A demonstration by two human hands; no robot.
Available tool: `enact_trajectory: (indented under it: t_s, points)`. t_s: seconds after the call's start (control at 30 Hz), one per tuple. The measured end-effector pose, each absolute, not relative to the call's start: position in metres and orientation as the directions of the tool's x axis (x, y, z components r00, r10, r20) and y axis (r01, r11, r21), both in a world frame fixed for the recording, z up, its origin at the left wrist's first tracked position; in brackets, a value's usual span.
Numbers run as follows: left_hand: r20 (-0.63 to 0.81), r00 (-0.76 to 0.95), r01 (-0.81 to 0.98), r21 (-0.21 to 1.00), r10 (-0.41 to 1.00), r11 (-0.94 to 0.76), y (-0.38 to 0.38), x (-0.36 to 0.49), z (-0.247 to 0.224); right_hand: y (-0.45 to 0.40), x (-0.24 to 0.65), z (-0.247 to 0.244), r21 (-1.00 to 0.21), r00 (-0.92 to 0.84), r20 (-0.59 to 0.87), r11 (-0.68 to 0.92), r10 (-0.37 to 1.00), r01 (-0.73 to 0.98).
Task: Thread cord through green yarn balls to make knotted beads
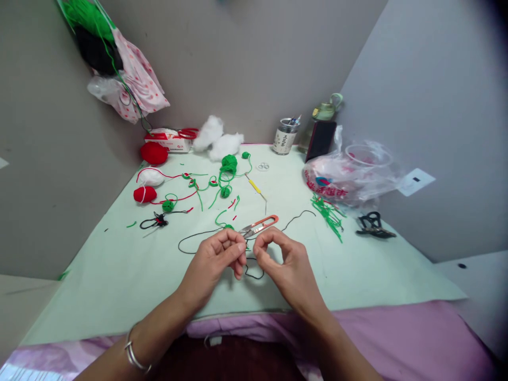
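Observation:
My left hand [218, 262] is closed, its thumb pressed to the curled fingers on a thin black yarn [254, 277]. Opposite it, my right hand [291, 262] makes a pinch with thumb and index finger at the same yarn; the fingertips nearly meet my left ones. A small loop of the yarn hangs between the hands, with longer stretches lying out to either side. Just beyond the fingertips lie orange-handled thread snips [261, 226]. A small green piece [229, 226] shows behind my left hand, mostly hidden.
Red yarn balls [154, 153], green yarn [228, 164] and small crocheted pieces [168, 206] lie left and centre. A yellow crochet hook [254, 185] is farther back. White stuffing [226, 146], a pen can [286, 136], a phone [321, 140] and a plastic bag [345, 177] line the back and right.

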State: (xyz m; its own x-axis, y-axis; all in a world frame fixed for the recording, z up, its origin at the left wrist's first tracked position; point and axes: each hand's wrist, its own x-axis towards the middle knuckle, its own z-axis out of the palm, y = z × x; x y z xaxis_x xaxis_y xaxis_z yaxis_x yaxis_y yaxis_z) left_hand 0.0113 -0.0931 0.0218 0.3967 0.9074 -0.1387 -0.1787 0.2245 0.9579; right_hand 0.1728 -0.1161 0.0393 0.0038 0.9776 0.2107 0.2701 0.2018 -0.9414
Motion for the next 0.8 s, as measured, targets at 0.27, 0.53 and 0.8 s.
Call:
enact_trajectory:
  t_s: [0.27, 0.53, 0.8]
  points:
    - [-0.136, 0.416, -0.127, 0.97, 0.899, 0.206, -0.0939, 0.012, 0.0253, -0.118, 0.1712, 0.0381, -0.891, -0.031, 0.279, 0.271, 0.96, 0.364]
    - [-0.138, 0.415, -0.137, 0.968, 0.899, 0.212, -0.0928, 0.0114, 0.0236, -0.1142, 0.1749, 0.0364, -0.957, 0.026, 0.194, 0.184, 0.981, 0.225]
    - [-0.118, 0.452, -0.061, 0.985, 0.884, 0.162, -0.0912, 0.0114, 0.0283, -0.1126, 0.1776, 0.033, -0.985, 0.012, 0.157, 0.155, 0.988, 0.079]
